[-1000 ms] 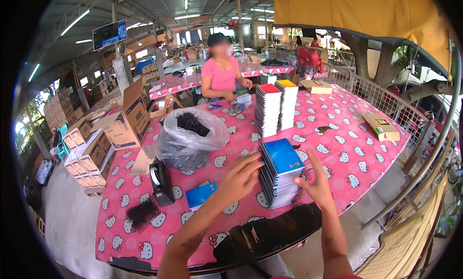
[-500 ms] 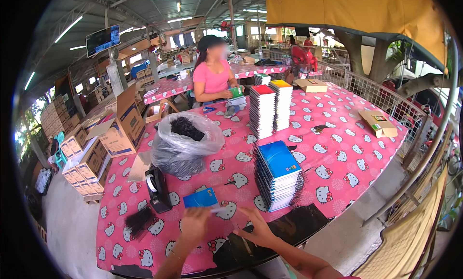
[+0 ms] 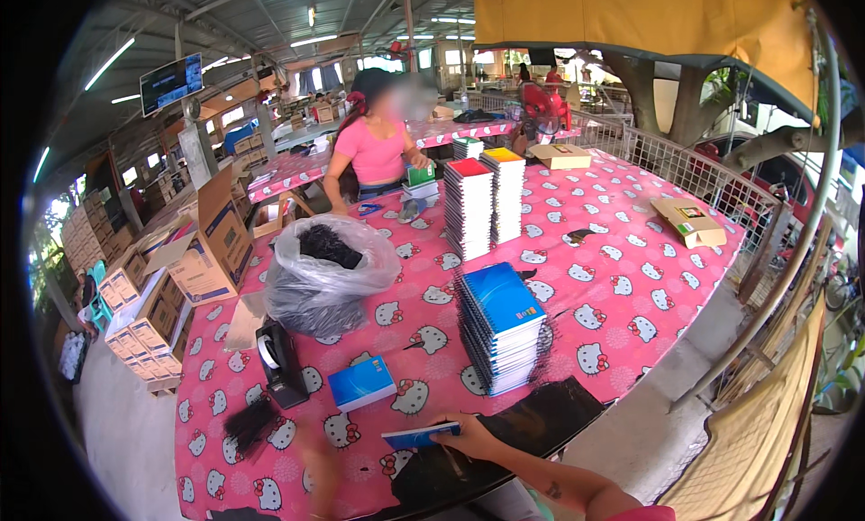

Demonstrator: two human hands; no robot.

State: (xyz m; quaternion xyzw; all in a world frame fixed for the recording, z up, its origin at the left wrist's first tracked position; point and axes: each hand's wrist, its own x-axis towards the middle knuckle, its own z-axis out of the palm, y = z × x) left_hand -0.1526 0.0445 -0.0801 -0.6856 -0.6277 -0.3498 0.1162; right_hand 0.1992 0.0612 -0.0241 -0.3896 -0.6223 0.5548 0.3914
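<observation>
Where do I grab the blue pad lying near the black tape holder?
I'd pinch the blue pad across its near and far edges, thumb on the near one, coming from above on the right. It lies flat, blue side up, and its thick white near side should suit the thumb. The black tape holder stands off its left end, so the right looks freer.

glossy blue notebook covers (image 3: 506, 296), matt paper edges (image 3: 516, 363), crinkled plastic bag (image 3: 378, 265), matt cardboard box (image 3: 213, 252)
</observation>
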